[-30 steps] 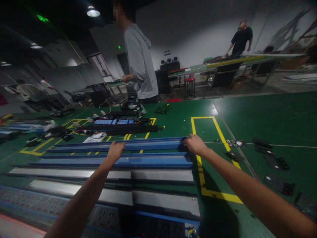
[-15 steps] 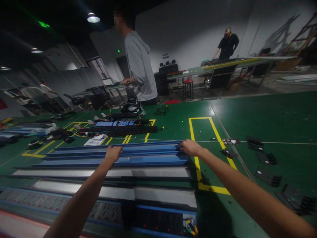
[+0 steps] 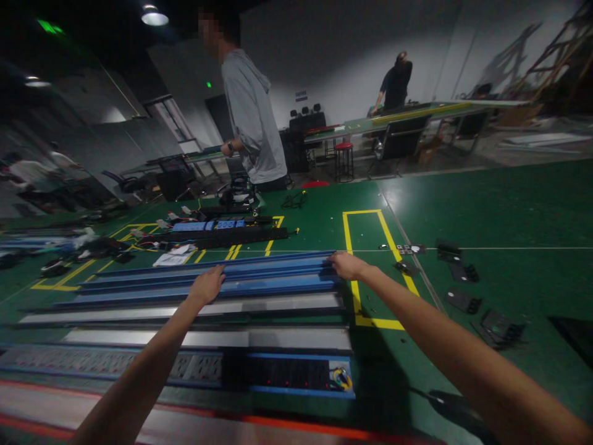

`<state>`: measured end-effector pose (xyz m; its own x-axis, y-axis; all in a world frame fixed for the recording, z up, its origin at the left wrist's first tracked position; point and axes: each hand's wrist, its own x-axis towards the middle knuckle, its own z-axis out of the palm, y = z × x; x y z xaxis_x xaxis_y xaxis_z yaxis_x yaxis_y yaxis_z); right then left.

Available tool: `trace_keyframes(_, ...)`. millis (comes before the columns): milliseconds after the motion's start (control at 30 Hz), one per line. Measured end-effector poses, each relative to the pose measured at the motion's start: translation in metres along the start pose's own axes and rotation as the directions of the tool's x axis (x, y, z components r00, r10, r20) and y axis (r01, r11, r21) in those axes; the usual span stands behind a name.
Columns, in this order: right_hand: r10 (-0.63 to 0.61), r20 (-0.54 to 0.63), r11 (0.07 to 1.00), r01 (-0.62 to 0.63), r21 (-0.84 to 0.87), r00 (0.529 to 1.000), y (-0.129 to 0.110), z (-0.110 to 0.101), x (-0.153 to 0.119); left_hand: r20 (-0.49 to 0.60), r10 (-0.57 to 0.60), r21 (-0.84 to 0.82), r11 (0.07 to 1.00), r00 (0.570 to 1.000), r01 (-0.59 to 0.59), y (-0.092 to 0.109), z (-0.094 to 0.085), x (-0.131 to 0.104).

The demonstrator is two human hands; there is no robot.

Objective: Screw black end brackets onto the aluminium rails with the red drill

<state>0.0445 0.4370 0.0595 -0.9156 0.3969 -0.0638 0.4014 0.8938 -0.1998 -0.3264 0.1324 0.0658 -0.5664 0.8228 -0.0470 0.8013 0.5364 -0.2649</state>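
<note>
Several long blue metal channels lie side by side on the green table. My left hand is closed on the blue channels around their middle, fingers bent over the edges. At their right ends, my right hand is closed around the end of the farthest blue channel. Nearer to me are silver channels and a blue-edged strip of sockets with yellow wires at its right end. A red-edged panel lies closest.
Black plastic parts sit on the right, with a dark tool near my right forearm. Black and blue strips and papers lie beyond. A person in grey stands across the table; another works farther back.
The view has shifted, so more of the red-edged panel and the dark tool show. Both hands stay at the blue channels. The far person in black has leaned over.
</note>
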Motion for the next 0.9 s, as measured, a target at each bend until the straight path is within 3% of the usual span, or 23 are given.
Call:
trace_keyframes(67, 0.01, -0.038, 1.0, -0.01, -0.02, 0.999, -0.004, -0.004, -0.017, -0.107, 0.058, -0.029, 0.998, 0.993, -0.061, 0.01, -0.005, -0.025)
trace_keyframes(167, 0.055, -0.105, 0.997, -0.06, -0.048, 0.993, -0.016, -0.008, -0.057, -0.304, 0.172, -0.085, 0.975, 0.937, -0.207, 0.037, -0.009, -0.078)
trace_keyframes(367, 0.076, -0.131, 0.996, -0.07, 0.047, 0.988, -0.049, 0.008, -0.177, -0.555, 0.305, -0.197, 0.856, 0.774, -0.478, 0.13, 0.007, -0.219)
trace_keyframes(500, 0.167, -0.196, 0.984, -0.152, 0.088, 0.966, -0.055, 0.031, -0.265, -0.618, 0.279, -0.238, 0.825, 0.735, -0.513, 0.185, 0.024, -0.289)
trace_keyframes(600, 0.288, -0.313, 0.956, -0.251, 0.153, 0.905, -0.051, 0.046, -0.325, -0.614, 0.297, -0.223, 0.823, 0.731, -0.522, 0.211, 0.035, -0.311)
trace_keyframes(733, 0.451, -0.448, 0.892, -0.365, 0.268, 0.772, -0.047, 0.063, -0.391, -0.629, 0.346, -0.145, 0.827, 0.696, -0.543, 0.229, 0.043, -0.315)
trace_keyframes(800, 0.495, -0.488, 0.869, -0.399, 0.292, 0.719, -0.049, 0.073, -0.412, -0.639, 0.346, -0.12, 0.838, 0.687, -0.533, 0.232, 0.047, -0.315)
trace_keyframes(900, 0.54, -0.489, 0.84, -0.471, 0.268, 0.685, -0.055, 0.087, -0.428, -0.66, 0.324, -0.089, 0.862, 0.677, -0.499, 0.237, 0.053, -0.319)
